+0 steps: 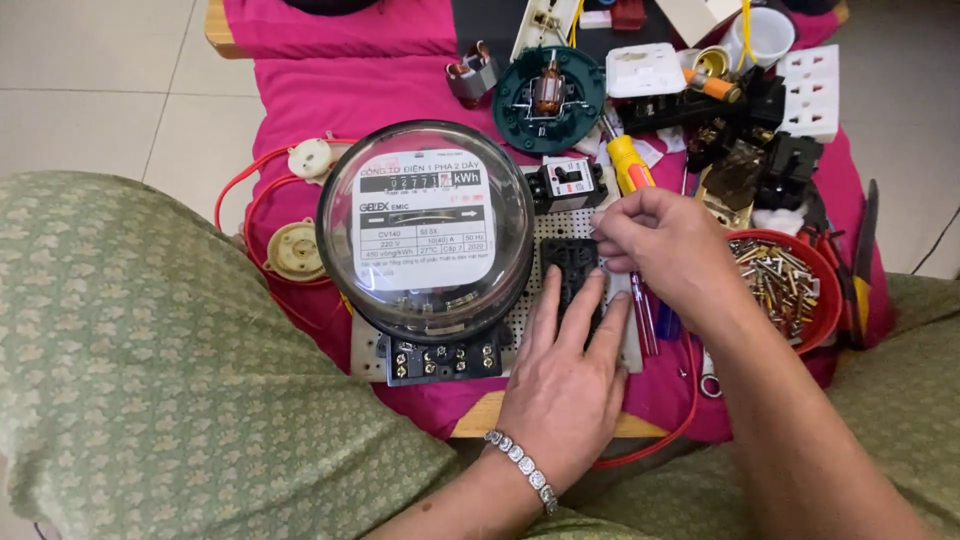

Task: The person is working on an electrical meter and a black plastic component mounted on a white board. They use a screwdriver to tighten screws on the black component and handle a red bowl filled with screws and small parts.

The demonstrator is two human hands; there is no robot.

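Pink cloth is spread over the table, with the round electricity meter as landmark. Just right of the meter, a black block is pressed onto the perforated board by the flat, open left hand. Above the block, the right hand is pinched shut; what is held cannot be told.

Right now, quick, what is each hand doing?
Left hand: open, fingers flat on the black rectangular plastic block.
Right hand: fingertips pinched at the block's top edge; what they grip cannot be told.
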